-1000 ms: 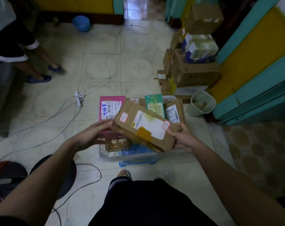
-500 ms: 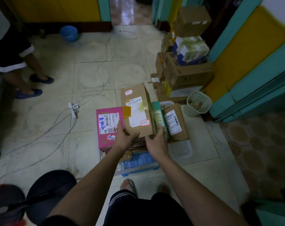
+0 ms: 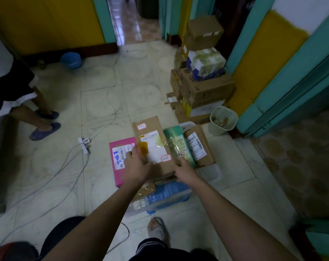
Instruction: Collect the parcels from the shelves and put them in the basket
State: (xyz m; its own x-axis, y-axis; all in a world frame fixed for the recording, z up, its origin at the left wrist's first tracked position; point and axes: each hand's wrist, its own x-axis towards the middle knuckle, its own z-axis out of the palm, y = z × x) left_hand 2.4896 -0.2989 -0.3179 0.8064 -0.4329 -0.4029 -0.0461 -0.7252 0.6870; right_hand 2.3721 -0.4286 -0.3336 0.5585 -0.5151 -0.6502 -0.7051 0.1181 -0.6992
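Cardboard parcel (image 3: pixel 152 146), carried in the air a second ago, is now lying flat atop the basket (image 3: pixel 165 200), between the pink parcel (image 3: pixel 120 161) and the green one (image 3: pixel 178 146). Left hand (image 3: pixel 136 166) is pressing on it with loose fingers; right hand (image 3: pixel 184 169) is gripping its near edge. Basket is looking overfull, so sliding seems likely; stacked boxes (image 3: pixel 203 87) and floor cables (image 3: pixel 65 166) are crowding the way.
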